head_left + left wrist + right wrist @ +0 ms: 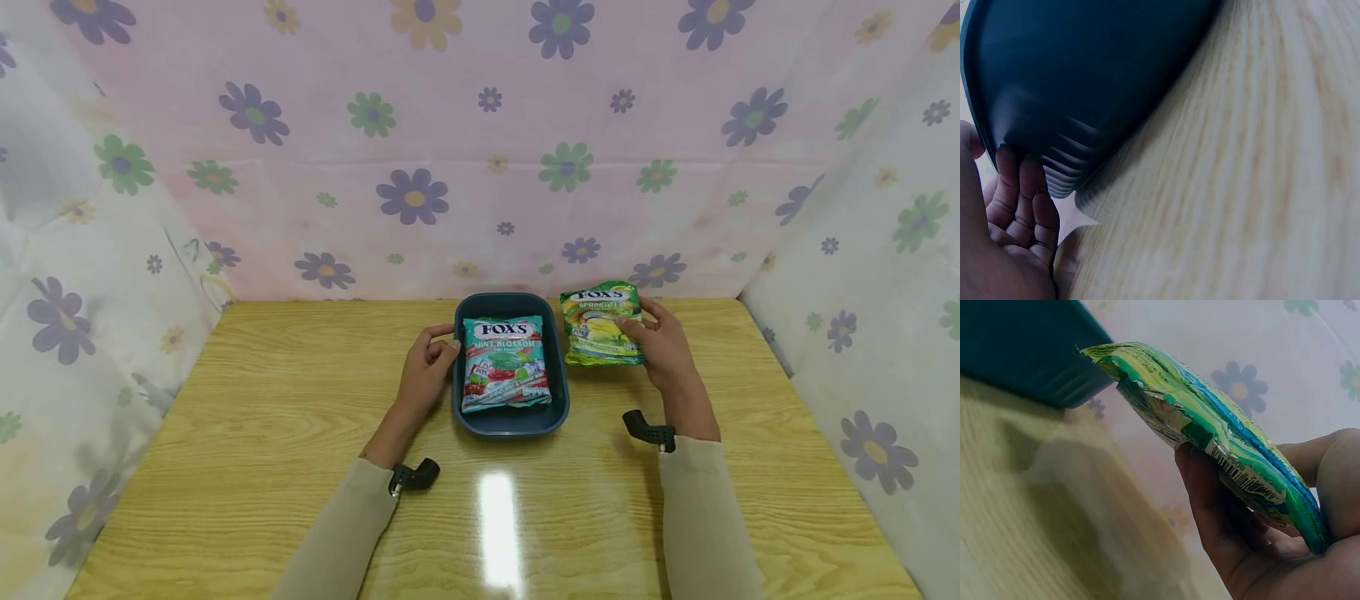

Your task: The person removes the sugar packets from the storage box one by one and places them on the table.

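Note:
In the head view a dark blue plastic basin (559,408) stands on the table, with a teal bag of Fox's Mint Blossom candy (506,364) lying face up inside. My left hand (430,368) pinches its left rim, thumb over the edge; in the left wrist view the curled fingers (1007,187) touch the outer wall. To the right of the basin, my right hand (670,350) holds a green-and-yellow bag of Fox's Spring Tea candy (600,329), thumb on its front. The right wrist view shows this candy bag (1210,425) tilted above the table, fingers beneath.
The wood-grain table (262,467) reaches back to a pink flowered cloth (450,233), with more flowered cloth at both sides. A black wrist mount sits at each sleeve cuff. Light glares off the table in front of the basin.

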### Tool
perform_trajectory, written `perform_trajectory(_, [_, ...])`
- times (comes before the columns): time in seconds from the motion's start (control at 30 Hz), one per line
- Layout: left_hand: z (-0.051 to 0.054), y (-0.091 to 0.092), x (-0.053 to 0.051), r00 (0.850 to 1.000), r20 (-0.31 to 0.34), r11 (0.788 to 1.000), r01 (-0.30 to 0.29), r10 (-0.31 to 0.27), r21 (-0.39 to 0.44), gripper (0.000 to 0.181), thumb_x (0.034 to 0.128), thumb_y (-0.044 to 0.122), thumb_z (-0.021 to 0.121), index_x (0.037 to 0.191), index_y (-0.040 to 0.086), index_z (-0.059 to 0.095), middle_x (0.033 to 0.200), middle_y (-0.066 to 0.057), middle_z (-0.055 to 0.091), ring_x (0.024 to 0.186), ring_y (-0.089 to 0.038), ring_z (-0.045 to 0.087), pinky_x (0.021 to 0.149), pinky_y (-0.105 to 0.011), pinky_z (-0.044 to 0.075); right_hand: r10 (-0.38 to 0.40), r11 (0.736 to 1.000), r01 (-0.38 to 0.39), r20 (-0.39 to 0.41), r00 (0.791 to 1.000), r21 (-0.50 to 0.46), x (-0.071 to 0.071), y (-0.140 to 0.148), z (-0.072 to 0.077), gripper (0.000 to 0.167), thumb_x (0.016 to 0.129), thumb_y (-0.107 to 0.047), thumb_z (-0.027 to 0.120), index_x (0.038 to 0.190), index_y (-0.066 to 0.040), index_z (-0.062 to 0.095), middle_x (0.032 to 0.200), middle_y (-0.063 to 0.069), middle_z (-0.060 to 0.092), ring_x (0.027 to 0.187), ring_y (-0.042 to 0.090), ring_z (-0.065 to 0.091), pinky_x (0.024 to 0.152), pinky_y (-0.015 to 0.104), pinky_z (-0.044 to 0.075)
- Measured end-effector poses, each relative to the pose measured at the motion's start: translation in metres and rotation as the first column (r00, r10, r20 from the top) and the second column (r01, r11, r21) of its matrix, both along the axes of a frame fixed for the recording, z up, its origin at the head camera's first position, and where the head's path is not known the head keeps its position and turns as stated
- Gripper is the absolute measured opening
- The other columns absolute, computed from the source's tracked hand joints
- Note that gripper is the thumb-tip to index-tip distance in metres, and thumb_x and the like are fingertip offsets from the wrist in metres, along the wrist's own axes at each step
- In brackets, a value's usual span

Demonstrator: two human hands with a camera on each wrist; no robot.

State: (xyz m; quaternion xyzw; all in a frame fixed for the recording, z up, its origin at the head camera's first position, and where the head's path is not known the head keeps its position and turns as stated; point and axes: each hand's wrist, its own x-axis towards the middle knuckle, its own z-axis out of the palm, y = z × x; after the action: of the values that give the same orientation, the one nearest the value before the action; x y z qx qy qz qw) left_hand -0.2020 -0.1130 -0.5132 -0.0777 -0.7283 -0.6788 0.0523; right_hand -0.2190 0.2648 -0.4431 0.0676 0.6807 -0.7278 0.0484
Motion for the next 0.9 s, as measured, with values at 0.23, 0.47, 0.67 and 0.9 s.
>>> perform_trajectory(0.23, [-0.002, 0.000, -0.001, 1.000, -0.014, 1.000, 0.007, -0.007, 0.001, 0.035, 0.1093, 0.020, 0.061, 0.142, 0.009, 0.060, 0.083, -0.023, 0.064, 0.073, -0.016, 0.051, 0.073, -0.027, 0.038, -0.006, 1.000, 0.007, 0.038, 0.999, -0.009, -0.006, 0.002, -0.017, 0.077, 0.108, -0.015, 0.064, 0.170, -0.006, 0.018, 0.105, -0.003, 0.067, 0.082, 0.009, 0.073, 0.070, 0.025, 0.060])
perform_trajectory(0.47, [-0.005, 0.000, -0.002, 1.000, -0.019, 1.000, 0.004, -0.004, -0.006, 0.035, 0.1097, 0.021, 0.060, 0.142, 0.006, 0.060, 0.085, -0.024, 0.066, 0.074, -0.015, 0.053, 0.075, -0.027, 0.040, -0.001, 0.999, -0.002, 0.069, 0.998, 0.043, -0.012, 0.002, -0.033, 0.076, 0.107, -0.019, 0.065, 0.169, -0.008, 0.023, 0.105, -0.005, 0.067, 0.083, 0.008, 0.072, 0.070, 0.025, 0.059])
perform_trajectory(0.67, [-0.004, 0.000, -0.001, 1.000, -0.011, 1.000, 0.005, -0.005, 0.004, 0.035, 0.1097, 0.021, 0.060, 0.142, 0.008, 0.060, 0.087, -0.025, 0.067, 0.075, -0.017, 0.053, 0.075, -0.027, 0.040, -0.010, 0.996, 0.004, 0.070, 0.997, 0.088, -0.012, 0.001, -0.040, 0.075, 0.107, -0.021, 0.066, 0.169, -0.010, 0.025, 0.103, -0.008, 0.067, 0.082, 0.006, 0.071, 0.072, 0.024, 0.058])
perform_trajectory(0.9, [-0.002, 0.000, -0.001, 1.000, -0.002, 1.000, 0.005, -0.005, 0.010, 0.036, 0.1097, 0.020, 0.060, 0.143, 0.007, 0.059, 0.087, -0.025, 0.066, 0.075, -0.018, 0.052, 0.074, -0.026, 0.040, -0.013, 0.992, 0.005, 0.067, 0.998, 0.122, -0.012, -0.001, -0.044, 0.074, 0.108, -0.022, 0.065, 0.169, -0.010, 0.025, 0.111, -0.005, 0.065, 0.087, 0.004, 0.069, 0.075, 0.023, 0.058])
